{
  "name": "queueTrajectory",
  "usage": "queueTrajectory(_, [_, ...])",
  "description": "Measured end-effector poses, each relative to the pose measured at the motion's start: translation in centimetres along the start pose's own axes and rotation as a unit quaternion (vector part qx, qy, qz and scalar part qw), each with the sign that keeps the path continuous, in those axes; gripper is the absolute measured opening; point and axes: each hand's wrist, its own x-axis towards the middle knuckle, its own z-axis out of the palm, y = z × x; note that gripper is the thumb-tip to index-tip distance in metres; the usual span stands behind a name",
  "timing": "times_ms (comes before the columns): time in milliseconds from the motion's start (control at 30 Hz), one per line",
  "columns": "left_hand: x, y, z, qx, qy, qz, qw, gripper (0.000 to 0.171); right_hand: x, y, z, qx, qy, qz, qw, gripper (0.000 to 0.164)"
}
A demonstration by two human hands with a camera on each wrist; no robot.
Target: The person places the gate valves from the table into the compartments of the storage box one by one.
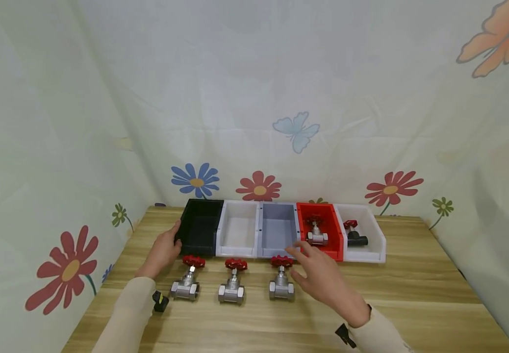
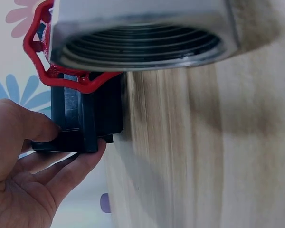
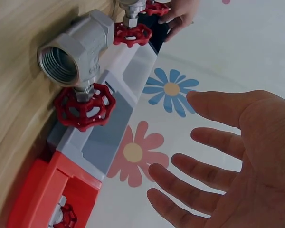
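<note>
My left hand (image 1: 164, 251) pinches the left wall of the black bin (image 1: 199, 228), thumb on one side and fingers on the other, as the left wrist view shows. My right hand (image 1: 320, 274) hovers with fingers spread and nothing in it. Beside it stands a gate valve (image 1: 282, 282) with a red handwheel, in front of the grey-blue bin (image 1: 279, 228). Farther left are a middle valve (image 1: 232, 285) and a left valve (image 1: 186, 283), both metal with red handwheels. In the right wrist view the nearest valve (image 3: 76, 54) appears apart from my fingers (image 3: 213, 137).
A white bin (image 1: 239, 228) sits between the black and grey-blue ones. To the right, the red bin (image 1: 336, 247) holds a metal valve (image 1: 317, 236), and another white bin (image 1: 375, 247) holds a dark valve (image 1: 357, 239). A flowered curtain (image 1: 237, 122) hangs behind the wooden table (image 1: 413, 294).
</note>
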Motion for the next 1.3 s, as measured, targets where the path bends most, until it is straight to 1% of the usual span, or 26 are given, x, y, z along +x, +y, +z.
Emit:
queueTrajectory(133, [0.0, 0.1, -0.1, -0.002, 0.002, 0.0, 1.0, 0.058, -0.1, -0.2, 0.5, 0.014, -0.005, -0.001, 1.0, 0.051])
queueTrajectory(300, [0.2, 0.3, -0.4, -0.005, 0.006, 0.0, 1.0, 0.053, -0.2, -0.2, 1.4, 0.029, -0.035, 0.009, 0.999, 0.052])
queueTrajectory(367, [0.2, 0.4, -0.5, -0.003, 0.006, 0.001, 1.0, 0.052, -0.2, -0.4, 1.7, 0.034, -0.052, 0.016, 0.998, 0.053])
queueTrajectory(467, [0.2, 0.4, -0.6, -0.001, 0.001, 0.002, 1.0, 0.053, -0.3, -0.5, 2.2, 0.04, -0.066, 0.021, 0.997, 0.052])
queueTrajectory(700, [0.3, 0.2, -0.6, 0.001, 0.002, 0.008, 1.0, 0.054, -0.4, -0.7, 3.3, 0.044, -0.086, 0.027, 0.995, 0.052])
queueTrajectory(967, [0.3, 0.1, -0.5, 0.004, 0.005, 0.01, 0.9999, 0.054, -0.7, -0.6, 4.4, 0.024, -0.078, 0.008, 0.997, 0.049])
queueTrajectory(1300, [0.2, 0.0, -0.3, 0.015, 0.013, 0.019, 0.9996, 0.053, -1.0, -0.9, 6.0, 0.024, -0.103, -0.011, 0.994, 0.05])
